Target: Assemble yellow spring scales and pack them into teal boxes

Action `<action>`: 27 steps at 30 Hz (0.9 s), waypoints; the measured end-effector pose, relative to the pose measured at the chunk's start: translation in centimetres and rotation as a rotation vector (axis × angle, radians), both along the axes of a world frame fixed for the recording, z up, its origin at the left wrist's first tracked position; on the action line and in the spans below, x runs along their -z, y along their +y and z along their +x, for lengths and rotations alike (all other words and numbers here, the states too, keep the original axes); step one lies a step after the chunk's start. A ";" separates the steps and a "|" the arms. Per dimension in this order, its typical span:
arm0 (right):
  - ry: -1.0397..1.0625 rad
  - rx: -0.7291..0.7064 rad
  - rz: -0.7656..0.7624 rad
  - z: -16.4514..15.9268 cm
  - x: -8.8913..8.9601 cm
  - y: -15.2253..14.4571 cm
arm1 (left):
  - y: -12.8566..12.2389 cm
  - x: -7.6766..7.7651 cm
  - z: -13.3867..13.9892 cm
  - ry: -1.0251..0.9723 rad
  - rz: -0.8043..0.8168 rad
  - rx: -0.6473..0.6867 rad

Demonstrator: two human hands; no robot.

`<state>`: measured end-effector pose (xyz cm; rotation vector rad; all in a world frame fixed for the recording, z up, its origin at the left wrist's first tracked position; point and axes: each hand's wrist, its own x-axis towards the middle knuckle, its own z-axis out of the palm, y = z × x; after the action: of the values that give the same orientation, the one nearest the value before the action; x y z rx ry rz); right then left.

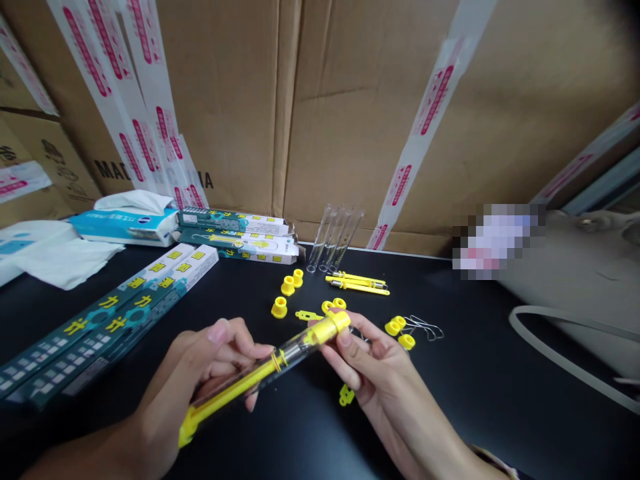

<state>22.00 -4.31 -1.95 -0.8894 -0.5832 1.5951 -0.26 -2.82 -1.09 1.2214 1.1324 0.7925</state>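
Observation:
A tubular spring scale (280, 360) slants between my hands, its clear tube showing a yellow inner rod and a metal spring. My left hand (205, 367) is closed around the lower length of the tube. At the upper end, my right hand (367, 350) pinches the yellow cap (333, 325) between thumb and fingers. A yellow end piece (187, 429) sticks out below my left palm. Beyond my hands lie loose yellow caps (279, 307), a flat yellow tab (309, 315) and yellow rods with springs (357, 283). Another yellow tab (346, 395) is partly hidden by my right hand.
Clear tubes (335, 240) stand upright at the back. Wire hooks (423, 328) lie right beside yellow caps (395, 325). Long boxes (115, 313) and a tissue pack (127, 223) are at left. A grey bag (575, 287) sits at right; a large carton (350, 120) forms the back wall.

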 end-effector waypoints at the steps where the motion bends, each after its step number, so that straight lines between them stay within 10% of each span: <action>1: -0.004 0.003 0.003 0.0 0.1 -0.1 | -0.1 0.0 0.1 -0.015 0.001 -0.005; 14: 0.085 -0.025 -0.017 0.1 -0.7 0.0 | 1.8 1.3 -1.5 -0.233 -0.162 0.152; 27: -0.068 0.016 0.002 0.2 -0.6 0.1 | -0.2 -0.3 0.2 -0.093 0.035 0.002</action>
<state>22.24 -4.24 -1.37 -0.9474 -0.6245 1.5544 -0.03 -3.02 -0.77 1.2023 1.0453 0.8618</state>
